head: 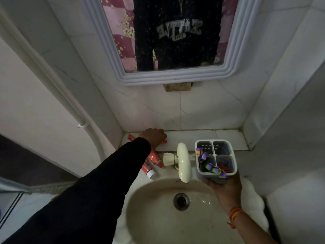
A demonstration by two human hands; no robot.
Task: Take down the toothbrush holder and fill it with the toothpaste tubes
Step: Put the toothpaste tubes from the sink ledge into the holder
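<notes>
Three toothpaste tubes (152,158) remain outside the toothbrush holder (216,160). Holder is down, gripped from beneath in my right hand (224,186) over the sink (140,199). My left hand (154,138) closes on one ledge tube; filling is not begun.

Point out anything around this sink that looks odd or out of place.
Two red toothpaste tubes lie loose on the sink rim left of the tap, and a third lies on the ledge under the left hand. Below the mirror frame, a brownish block sits wedged against the wall.
</notes>
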